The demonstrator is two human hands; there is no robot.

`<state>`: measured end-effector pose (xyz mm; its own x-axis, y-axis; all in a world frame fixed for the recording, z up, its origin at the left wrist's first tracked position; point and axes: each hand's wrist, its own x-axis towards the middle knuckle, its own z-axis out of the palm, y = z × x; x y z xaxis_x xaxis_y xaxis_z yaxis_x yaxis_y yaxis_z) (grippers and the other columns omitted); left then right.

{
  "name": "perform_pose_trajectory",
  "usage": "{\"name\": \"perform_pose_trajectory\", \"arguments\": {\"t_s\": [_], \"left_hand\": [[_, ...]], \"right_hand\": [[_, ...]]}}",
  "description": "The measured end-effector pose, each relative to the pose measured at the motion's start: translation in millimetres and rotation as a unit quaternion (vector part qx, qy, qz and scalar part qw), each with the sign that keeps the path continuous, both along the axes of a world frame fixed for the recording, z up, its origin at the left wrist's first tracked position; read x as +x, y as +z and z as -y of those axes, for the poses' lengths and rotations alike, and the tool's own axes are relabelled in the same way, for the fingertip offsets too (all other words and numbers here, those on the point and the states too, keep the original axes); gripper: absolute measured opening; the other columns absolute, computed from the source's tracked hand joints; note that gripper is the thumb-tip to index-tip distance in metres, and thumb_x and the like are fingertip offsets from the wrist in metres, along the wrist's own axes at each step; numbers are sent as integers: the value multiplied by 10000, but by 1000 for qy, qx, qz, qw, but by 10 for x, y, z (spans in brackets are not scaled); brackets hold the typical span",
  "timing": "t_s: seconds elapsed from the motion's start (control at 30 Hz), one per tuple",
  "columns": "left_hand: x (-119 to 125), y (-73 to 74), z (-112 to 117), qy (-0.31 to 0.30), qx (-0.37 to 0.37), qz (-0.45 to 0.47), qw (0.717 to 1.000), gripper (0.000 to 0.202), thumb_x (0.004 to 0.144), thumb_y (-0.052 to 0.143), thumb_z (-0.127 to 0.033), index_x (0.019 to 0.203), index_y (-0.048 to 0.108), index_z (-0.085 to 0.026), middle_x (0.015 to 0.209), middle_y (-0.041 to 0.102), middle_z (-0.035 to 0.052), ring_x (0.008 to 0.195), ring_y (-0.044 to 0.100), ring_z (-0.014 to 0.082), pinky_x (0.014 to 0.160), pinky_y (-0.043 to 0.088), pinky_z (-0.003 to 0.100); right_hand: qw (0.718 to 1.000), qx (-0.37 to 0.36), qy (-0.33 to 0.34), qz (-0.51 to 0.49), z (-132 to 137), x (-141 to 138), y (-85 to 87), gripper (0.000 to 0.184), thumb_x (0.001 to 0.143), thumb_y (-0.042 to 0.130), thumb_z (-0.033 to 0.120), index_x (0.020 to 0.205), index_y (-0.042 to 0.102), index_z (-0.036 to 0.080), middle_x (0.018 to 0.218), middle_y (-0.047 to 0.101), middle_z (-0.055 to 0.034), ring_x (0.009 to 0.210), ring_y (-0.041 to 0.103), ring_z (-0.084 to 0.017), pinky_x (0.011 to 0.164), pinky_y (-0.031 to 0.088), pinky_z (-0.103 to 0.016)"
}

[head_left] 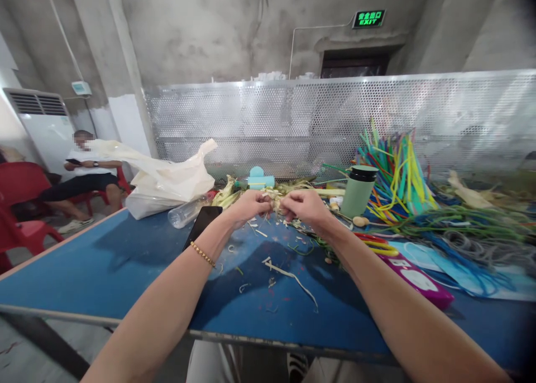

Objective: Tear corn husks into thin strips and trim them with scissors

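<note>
My left hand [250,205] and my right hand [305,205] meet over the far half of the blue table [138,271], fingertips close together. Both are closed in a pinch. Small pale scraps [275,201] show between and behind the fingers; whether they are held or lie on the pile behind, I cannot tell. Beyond the hands lies a heap of pale green, husk-like leaves [226,193]. Below them a thin whitish strip [293,276] and several curled shavings rest on the tabletop. A black phone [203,222] lies by my left forearm.
At left stand a white plastic bag [171,176] and a clear bottle [186,212]. To the right are a green cup [359,193], coloured strips [402,176], green cords [456,218] and a purple packet [419,279]. A perforated metal screen [251,120] backs the table. A seated person [90,165] is far left.
</note>
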<state>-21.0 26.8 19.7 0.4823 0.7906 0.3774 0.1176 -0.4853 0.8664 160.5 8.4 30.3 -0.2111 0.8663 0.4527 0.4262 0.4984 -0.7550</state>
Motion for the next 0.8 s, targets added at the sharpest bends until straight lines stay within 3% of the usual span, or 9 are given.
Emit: {"name": "perform_pose_trajectory", "arguments": {"t_s": [0.1, 0.17, 0.27, 0.37, 0.53, 0.8], "left_hand": [[2, -13, -25, -13, -24, 35, 999, 131, 708, 625, -220, 641, 550, -136, 594, 569, 3, 545, 485, 92, 582, 358, 256], [7, -17, -31, -7, -25, 44, 999, 145, 696, 649, -232, 643, 557, -133, 595, 573, 2, 536, 485, 88, 575, 358, 254], [14, -26, -37, 9, -14, 55, 998, 162, 688, 667, -251, 655, 562, -132, 587, 560, -8, 526, 473, 85, 561, 352, 249], [22, -40, -39, 30, 8, 48, 998, 174, 675, 684, -252, 652, 558, -133, 567, 523, -27, 530, 457, 81, 548, 333, 238], [52, -46, -25, 50, 18, 33, 998, 190, 696, 685, -290, 683, 583, -130, 597, 544, -14, 547, 468, 84, 556, 339, 239], [55, -12, 19, 37, -35, 82, 995, 147, 695, 660, -255, 681, 597, -124, 578, 542, -14, 512, 465, 80, 539, 342, 241]], "right_hand": [[994, -33, -23, -103, -36, 41, 19, 374, 793, 607, 457, 578, 603, 151, 533, 606, -33, 436, 559, -129, 469, 472, -259], [994, -39, -25, -98, -53, 54, 2, 345, 761, 655, 437, 589, 630, 138, 560, 621, -38, 466, 567, -119, 480, 467, -240], [993, -80, 32, -76, -57, 51, -40, 229, 704, 701, 363, 693, 702, 134, 644, 668, -38, 533, 589, -111, 476, 424, -204], [989, -108, 66, -76, -40, 31, -66, 225, 664, 719, 342, 741, 727, 131, 639, 676, -35, 545, 585, -112, 472, 392, -201], [994, -86, 44, -59, -19, 8, -66, 172, 634, 713, 302, 605, 682, 136, 594, 667, -40, 522, 573, -120, 518, 425, -228], [996, -59, 44, -47, -25, -6, -57, 157, 646, 658, 292, 579, 662, 151, 551, 650, -32, 505, 591, -136, 519, 444, -237]]}}
